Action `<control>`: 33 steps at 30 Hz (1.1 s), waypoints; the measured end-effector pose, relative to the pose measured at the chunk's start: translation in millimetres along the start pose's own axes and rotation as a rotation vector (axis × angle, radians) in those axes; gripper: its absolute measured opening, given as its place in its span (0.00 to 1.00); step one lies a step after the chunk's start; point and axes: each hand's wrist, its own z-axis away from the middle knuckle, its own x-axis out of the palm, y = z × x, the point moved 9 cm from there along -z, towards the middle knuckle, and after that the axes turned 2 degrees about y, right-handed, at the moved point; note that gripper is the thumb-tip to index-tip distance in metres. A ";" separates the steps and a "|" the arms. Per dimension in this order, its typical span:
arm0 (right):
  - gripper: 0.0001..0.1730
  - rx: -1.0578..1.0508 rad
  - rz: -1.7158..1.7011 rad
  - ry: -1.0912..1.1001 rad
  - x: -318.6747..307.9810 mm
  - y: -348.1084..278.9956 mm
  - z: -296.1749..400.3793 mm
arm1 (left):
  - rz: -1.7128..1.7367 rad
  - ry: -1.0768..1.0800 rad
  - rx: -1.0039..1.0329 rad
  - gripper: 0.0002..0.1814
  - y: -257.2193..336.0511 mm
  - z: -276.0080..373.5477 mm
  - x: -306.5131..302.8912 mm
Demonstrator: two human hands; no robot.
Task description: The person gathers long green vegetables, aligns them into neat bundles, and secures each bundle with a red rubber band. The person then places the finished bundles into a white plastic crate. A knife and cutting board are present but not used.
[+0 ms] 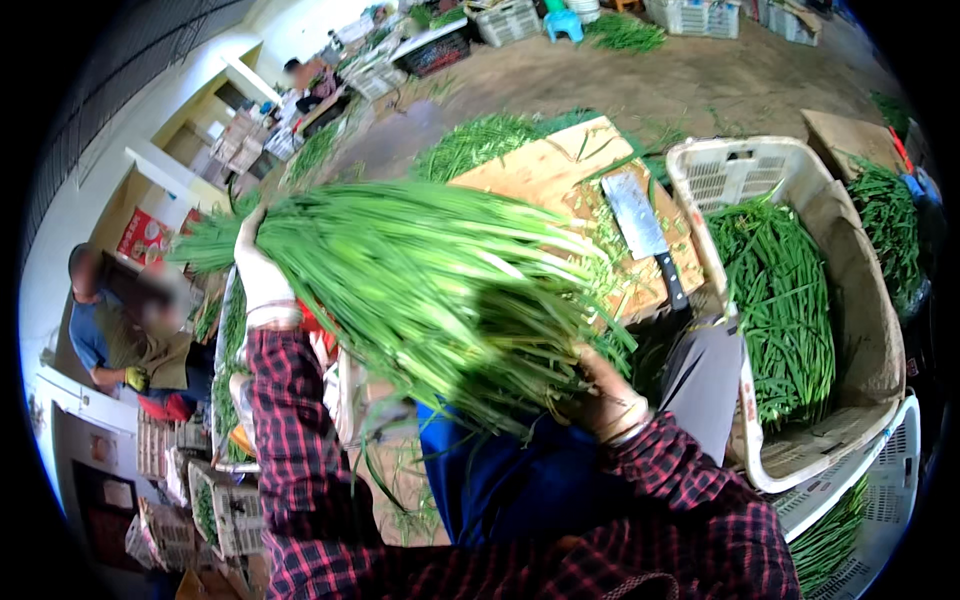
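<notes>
A large bundle of long green leafy stalks, probably Chinese chives (405, 262), spans from my left hand to my right, over my lap. My left hand (259, 262) wraps around its narrow leafy end. At the lower right of the bundle, my right hand (607, 397) grips the stalks, its fingers partly hidden by them. Just beyond the pale stem ends, a cleaver (637, 221) with a black handle lies flat on a wooden cutting board (517, 169) strewn with chopped bits.
On the right stands a white plastic crate (870, 315) holding more greens, with another crate (896, 465) below it. Loose greens (480, 142) lie behind the board. At the left are a filled crate (240, 525) and a person (112, 330) wearing yellow gloves. Another person (319, 82) sits farther back.
</notes>
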 end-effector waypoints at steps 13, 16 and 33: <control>0.45 -0.475 1.682 0.193 -37.3 -61.5 36.2 | 0.069 0.123 0.079 0.12 11.8 -48.8 -1.8; 0.51 -0.579 1.020 0.135 -0.6 -71.9 -19.5 | 0.066 0.161 0.072 0.13 16.7 -43.5 -7.7; 0.21 -0.743 1.013 0.002 29.6 -65.9 -72.5 | -0.034 0.081 0.261 0.15 23.5 -28.2 34.6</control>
